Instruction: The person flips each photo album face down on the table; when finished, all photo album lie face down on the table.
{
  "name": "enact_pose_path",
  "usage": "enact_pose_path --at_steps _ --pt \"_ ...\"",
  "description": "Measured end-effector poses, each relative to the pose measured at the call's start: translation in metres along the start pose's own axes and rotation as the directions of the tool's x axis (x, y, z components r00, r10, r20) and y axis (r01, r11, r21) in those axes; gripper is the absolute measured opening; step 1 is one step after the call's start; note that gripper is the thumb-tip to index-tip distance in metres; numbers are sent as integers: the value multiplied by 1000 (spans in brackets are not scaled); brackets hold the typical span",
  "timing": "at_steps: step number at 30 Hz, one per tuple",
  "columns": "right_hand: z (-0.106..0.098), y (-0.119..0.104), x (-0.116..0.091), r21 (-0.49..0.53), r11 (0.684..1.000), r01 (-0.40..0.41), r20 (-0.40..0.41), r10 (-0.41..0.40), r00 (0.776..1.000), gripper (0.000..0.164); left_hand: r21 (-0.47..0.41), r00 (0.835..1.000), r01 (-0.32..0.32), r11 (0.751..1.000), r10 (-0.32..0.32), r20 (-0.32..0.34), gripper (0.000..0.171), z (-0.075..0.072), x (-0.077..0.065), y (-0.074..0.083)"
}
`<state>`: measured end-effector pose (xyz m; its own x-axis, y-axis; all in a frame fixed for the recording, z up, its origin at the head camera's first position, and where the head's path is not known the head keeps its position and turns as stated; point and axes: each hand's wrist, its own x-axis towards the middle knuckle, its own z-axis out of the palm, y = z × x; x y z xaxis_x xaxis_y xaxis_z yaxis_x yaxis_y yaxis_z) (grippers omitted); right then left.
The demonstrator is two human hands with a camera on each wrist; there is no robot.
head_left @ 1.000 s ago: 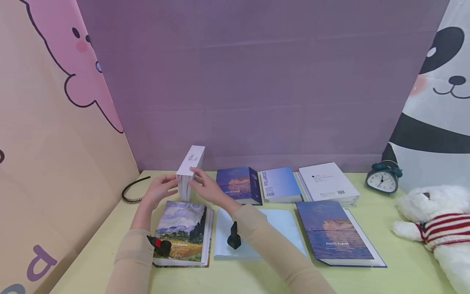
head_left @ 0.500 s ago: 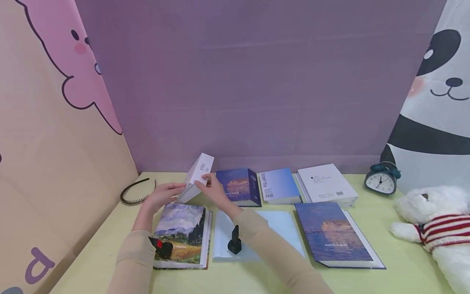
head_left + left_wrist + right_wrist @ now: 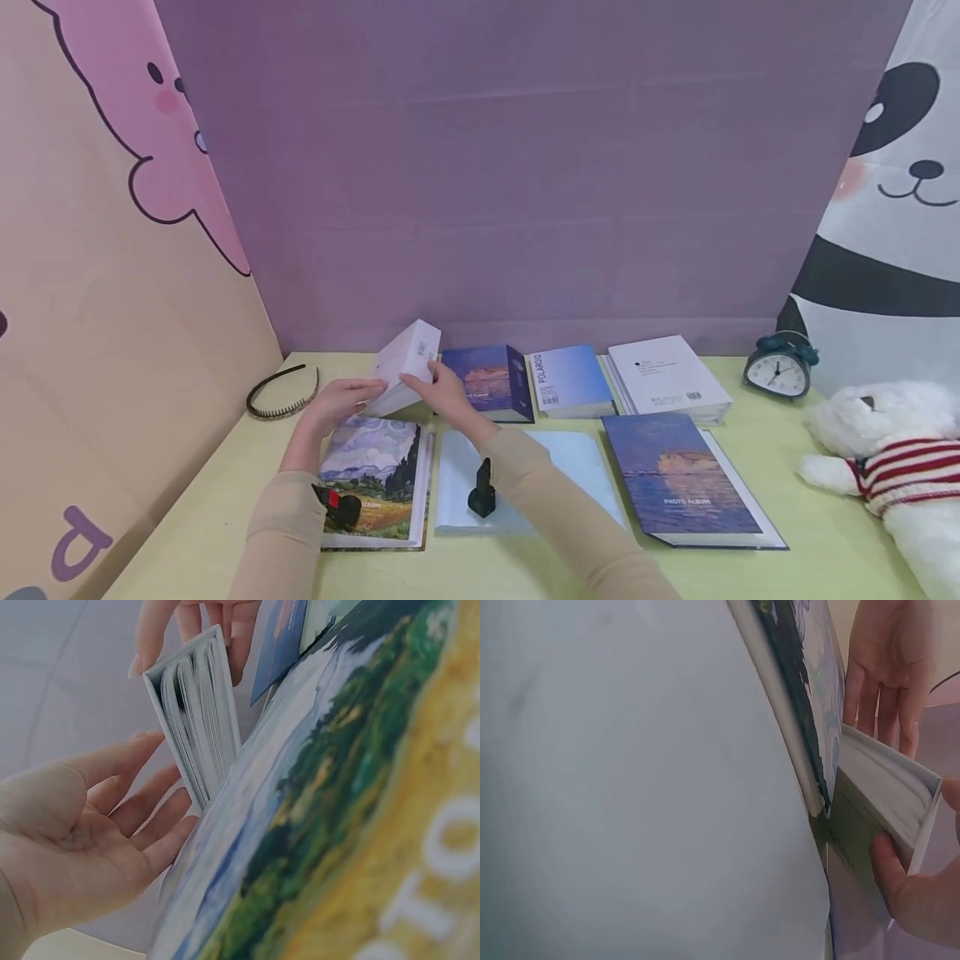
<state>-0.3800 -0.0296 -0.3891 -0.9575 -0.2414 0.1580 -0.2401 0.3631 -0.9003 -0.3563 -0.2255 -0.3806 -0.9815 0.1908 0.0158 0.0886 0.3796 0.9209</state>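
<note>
A thick white photo album (image 3: 396, 372) leans to the left at the back left of the table, its lettered spine turned up. My right hand (image 3: 442, 392) grips it at the spine; in the right wrist view the thumb lies on one cover and fingers on the far side. My left hand (image 3: 339, 406) has its palm up, and in the left wrist view its loosely extended fingers touch the lower cover, under the page edges. Just in front lies an album with a painted landscape cover (image 3: 371, 467), which hides the album's lower corner in the left wrist view.
Right of the hands lie a small sea-cliff album (image 3: 476, 379), a blue Polaroid album (image 3: 570, 375) and a white album (image 3: 667, 371). Nearer are a pale blue album (image 3: 577, 467) and a larger sea-cliff album (image 3: 682, 475). A headband (image 3: 262, 408), alarm clock (image 3: 777, 371) and plush bear (image 3: 862, 417) flank them.
The white album has gone from standing upright to leaning left, its top shifting right and down. My right hand stayed on the spine; my left hand turned palm up beneath the tilting side.
</note>
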Motion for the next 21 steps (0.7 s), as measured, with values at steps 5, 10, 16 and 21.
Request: enact_pose_path --at_steps 5,10,16,21 --pt "-2 1 1 5 1000 -18 39 18 999 73 6 1000 19 1000 -18 -15 43 2 0 1" --pt "0 4 4 18 998 -53 50 52 997 70 46 998 45 998 -43 -37 45 4 0 1" --pt "5 6 7 -27 997 -70 28 71 997 68 61 996 57 996 -53 -71 45 7 0 3" --pt "6 6 8 -67 996 -62 48 65 997 65 108 997 46 993 -38 -70 45 6 2 0"
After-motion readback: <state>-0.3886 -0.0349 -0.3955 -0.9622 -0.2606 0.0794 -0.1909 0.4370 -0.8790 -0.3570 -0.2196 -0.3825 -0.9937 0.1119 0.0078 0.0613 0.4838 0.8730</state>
